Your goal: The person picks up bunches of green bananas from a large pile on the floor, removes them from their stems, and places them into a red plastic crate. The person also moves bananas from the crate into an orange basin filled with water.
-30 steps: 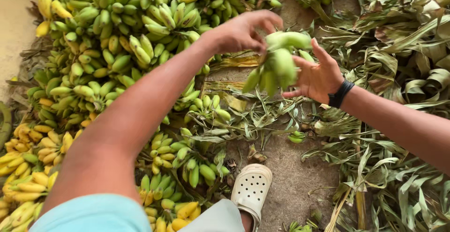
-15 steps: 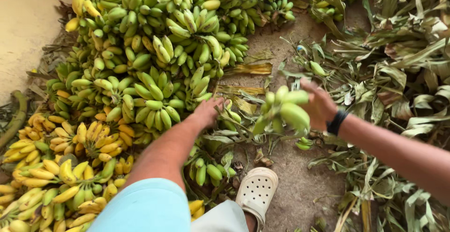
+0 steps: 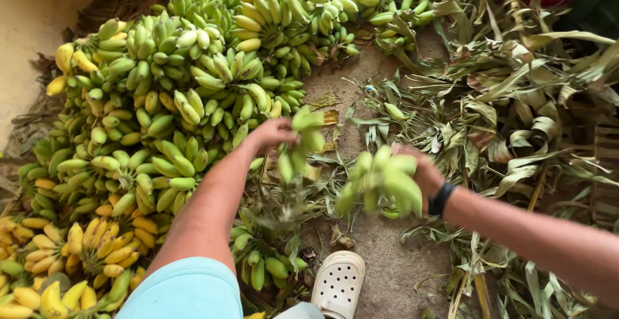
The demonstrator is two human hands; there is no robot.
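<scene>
Dirt floor (image 3: 380, 254), bare patch running up middle. Big banana heap (image 3: 174, 119) fills left side, green above, yellow ones (image 3: 64, 261) at near-left edge. Dry leaves (image 3: 516, 119) piled right of heap. Left hand (image 3: 271, 132) at heap's right edge, fingers closed around small green bunch (image 3: 302, 144), blurred. Right hand (image 3: 422, 174) right of heap, above bare dirt, gripping larger green bunch (image 3: 380, 180) from behind; black wristband (image 3: 441, 198) on wrist. White clog (image 3: 338, 285) on dirt below both bunches.

Both banana bunches (image 3: 380, 180) in the hands are motion-blurred; the white clog (image 3: 338, 287) is cut off below.
</scene>
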